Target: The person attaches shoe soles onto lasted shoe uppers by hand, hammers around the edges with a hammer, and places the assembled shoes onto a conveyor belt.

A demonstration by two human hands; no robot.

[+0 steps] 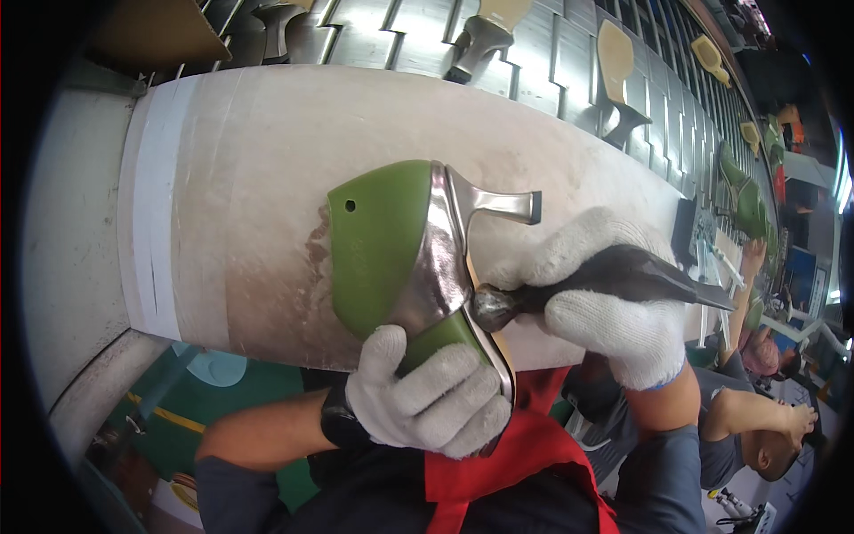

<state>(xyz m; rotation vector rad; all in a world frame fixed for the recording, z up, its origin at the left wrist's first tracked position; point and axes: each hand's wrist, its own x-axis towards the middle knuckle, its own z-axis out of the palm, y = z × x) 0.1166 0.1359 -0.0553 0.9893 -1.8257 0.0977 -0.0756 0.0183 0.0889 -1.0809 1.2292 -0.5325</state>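
Observation:
A high-heeled shoe (449, 258) with a shiny bronze upper lies on its side round a green plastic shoe last (378, 249). Its slim heel points right, and a small dark hole shows in the last. In a white glove, my left hand (431, 392) is closed round the toe end at the near edge of the work surface. My right hand (614, 303), also gloved, grips a dark metal shoemaker's hammer (614, 271) by its body. The hammer's rounded, worn end meets the shoe's sole edge below the heel; its narrow end points right.
The shoe rests on a pale, scuffed padded bench (267, 169). Beyond it runs a slatted metal conveyor (569, 62) carrying several heeled sole pieces (616, 71). Another person (747, 436) is at the right, near more green lasts (747, 200). A cardboard piece (160, 31) stands far left.

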